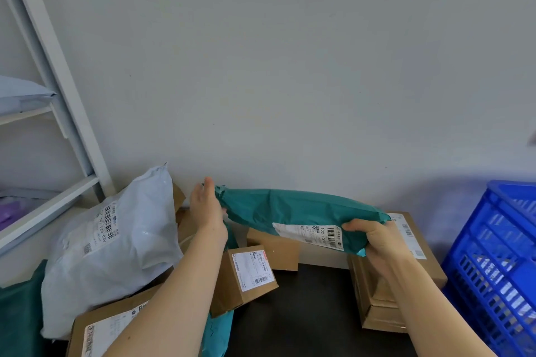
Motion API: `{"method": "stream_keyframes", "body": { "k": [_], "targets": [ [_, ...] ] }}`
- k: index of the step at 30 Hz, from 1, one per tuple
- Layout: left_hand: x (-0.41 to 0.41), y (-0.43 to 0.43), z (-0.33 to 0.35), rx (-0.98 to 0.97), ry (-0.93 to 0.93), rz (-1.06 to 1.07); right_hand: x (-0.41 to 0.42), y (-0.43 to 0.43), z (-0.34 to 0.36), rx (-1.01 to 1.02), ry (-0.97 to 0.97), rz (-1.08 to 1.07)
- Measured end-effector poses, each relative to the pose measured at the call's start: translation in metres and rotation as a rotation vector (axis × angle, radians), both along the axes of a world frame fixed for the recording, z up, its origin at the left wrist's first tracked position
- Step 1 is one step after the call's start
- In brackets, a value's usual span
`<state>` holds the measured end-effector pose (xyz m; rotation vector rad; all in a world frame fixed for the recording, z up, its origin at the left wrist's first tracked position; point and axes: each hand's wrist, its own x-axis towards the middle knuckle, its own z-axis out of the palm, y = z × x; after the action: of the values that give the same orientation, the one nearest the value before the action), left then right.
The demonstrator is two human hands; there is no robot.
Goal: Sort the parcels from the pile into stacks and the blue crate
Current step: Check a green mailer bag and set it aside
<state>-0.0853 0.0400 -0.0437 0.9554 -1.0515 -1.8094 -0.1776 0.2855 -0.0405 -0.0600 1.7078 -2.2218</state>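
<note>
Two-handed: right hand (374, 238) fingers clamp teal mailer (290, 209), left hand (207, 209) flat — blue crate (493, 255) cropped.

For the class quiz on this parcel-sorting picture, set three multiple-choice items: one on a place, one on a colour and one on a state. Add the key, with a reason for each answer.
1. Where is the blue plastic lattice crate?
A. At the right edge, beside the stacked brown cardboard boxes
B. On the white shelf
C. Under the table

2. What colour is the soft plastic mailer bag lifted above the dark table?
A. Purple
B. Teal green
C. Yellow

3. What is the right hand doing?
A. Lying flat on the table
B. Reaching into the crate
C. Gripping the mailer's end

Key:
1 A, the crate fills the right edge next to the boxes.
2 B, its film is teal green with a white label.
3 C, the thumb and fingers curl round the bag's right end.
</note>
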Motion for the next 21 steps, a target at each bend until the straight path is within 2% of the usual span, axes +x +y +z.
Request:
{"method": "stream_keyframes", "body": {
  "k": [8, 14, 21],
  "targets": [
    [0.003, -0.007, -0.006, -0.042, -0.046, 0.019, -0.004, -0.003, -0.008, -0.014, 0.027, -0.013],
    [0.004, -0.005, -0.007, 0.094, 0.010, 0.133, -0.009, -0.004, -0.016, -0.013, 0.081, -0.049],
    [0.005, -0.006, 0.000, 0.201, 0.113, 0.108, -0.008, -0.007, -0.020, -0.033, 0.056, -0.074]
  ]
}}
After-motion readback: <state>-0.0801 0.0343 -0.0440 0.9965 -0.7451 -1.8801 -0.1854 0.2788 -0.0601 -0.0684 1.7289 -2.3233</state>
